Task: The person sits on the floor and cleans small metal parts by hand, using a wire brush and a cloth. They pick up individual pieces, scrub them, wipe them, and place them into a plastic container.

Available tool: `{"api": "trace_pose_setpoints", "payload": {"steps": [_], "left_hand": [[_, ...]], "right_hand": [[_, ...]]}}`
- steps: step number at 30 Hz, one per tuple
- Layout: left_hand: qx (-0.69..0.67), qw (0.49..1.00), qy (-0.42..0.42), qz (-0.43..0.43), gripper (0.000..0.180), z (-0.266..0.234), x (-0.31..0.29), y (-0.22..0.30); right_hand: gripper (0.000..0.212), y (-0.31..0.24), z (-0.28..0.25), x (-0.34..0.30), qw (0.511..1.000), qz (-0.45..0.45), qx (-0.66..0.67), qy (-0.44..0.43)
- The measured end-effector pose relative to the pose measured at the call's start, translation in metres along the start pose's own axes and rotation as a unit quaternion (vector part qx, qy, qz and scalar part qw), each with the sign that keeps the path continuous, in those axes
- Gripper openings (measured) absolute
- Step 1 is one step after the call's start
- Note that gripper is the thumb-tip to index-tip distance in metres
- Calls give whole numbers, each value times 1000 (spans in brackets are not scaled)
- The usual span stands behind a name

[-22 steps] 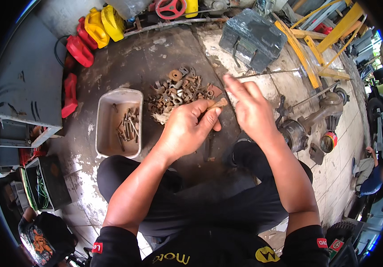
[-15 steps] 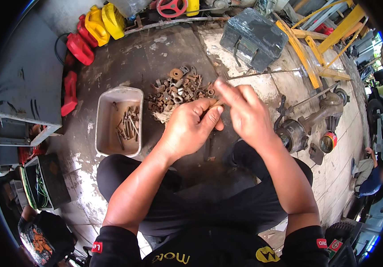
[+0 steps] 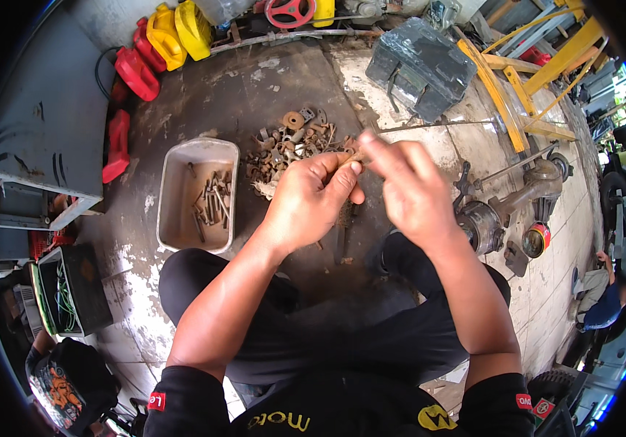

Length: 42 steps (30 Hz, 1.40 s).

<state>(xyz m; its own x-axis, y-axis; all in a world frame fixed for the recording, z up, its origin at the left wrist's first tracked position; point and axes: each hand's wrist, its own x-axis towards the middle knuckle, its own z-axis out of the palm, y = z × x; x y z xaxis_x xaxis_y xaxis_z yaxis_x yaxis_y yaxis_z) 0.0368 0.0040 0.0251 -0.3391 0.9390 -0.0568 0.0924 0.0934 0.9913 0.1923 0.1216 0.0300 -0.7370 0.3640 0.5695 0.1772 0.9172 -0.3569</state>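
Observation:
My left hand [image 3: 313,193] pinches a small rusty metal piece [image 3: 355,158] between thumb and fingers; most of it is hidden, so I cannot tell its exact kind. Just to its right, my right hand [image 3: 411,182] has its index finger stretched out by the piece, its fingertips blurred and nothing visible held. Beyond my hands, a heap of rusty nuts, washers and brackets [image 3: 295,138] lies on the dark floor. A grey plastic tub [image 3: 170,171] with several rusty bolts [image 3: 216,200] stands left of the heap.
A long, dark, rough-textured thing [image 3: 343,215] lies partly hidden below my left hand. A black toolbox [image 3: 422,65] and yellow frame [image 3: 495,95] stand far right. An axle housing [image 3: 528,186] lies right. Red and yellow jerrycans [image 3: 166,40] stand far left. Other people are at both sides.
The view has shifted slightly. My right hand's fingers have moved a little beside the small piece, while my left hand keeps its pinch.

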Motion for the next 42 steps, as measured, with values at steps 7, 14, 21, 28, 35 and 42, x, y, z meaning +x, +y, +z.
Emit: {"api": "trace_pose_setpoints", "payload": {"steps": [7,14,21,28,35,42], "left_hand": [[7,1000,-16,-11,27,-5,1,1],[-52,998,-33,21,24,-2,-3,-2],[22,999,-36,19,29,-8,-4,6],[123,986,65,96,27,-1,-4,6],[162,974,79,135,20,3,-3,3],[144,982,78,96,22,0,-4,3]], "right_hand": [[64,4,-1,4,998,52,-8,-26],[70,9,6,5,999,45,17,-14],[69,11,5,3,1000,-10,-10,1],[67,-2,-2,7,999,10,33,18],[56,12,6,7,998,-51,-38,5],[60,4,5,8,997,-53,-53,8]]}}
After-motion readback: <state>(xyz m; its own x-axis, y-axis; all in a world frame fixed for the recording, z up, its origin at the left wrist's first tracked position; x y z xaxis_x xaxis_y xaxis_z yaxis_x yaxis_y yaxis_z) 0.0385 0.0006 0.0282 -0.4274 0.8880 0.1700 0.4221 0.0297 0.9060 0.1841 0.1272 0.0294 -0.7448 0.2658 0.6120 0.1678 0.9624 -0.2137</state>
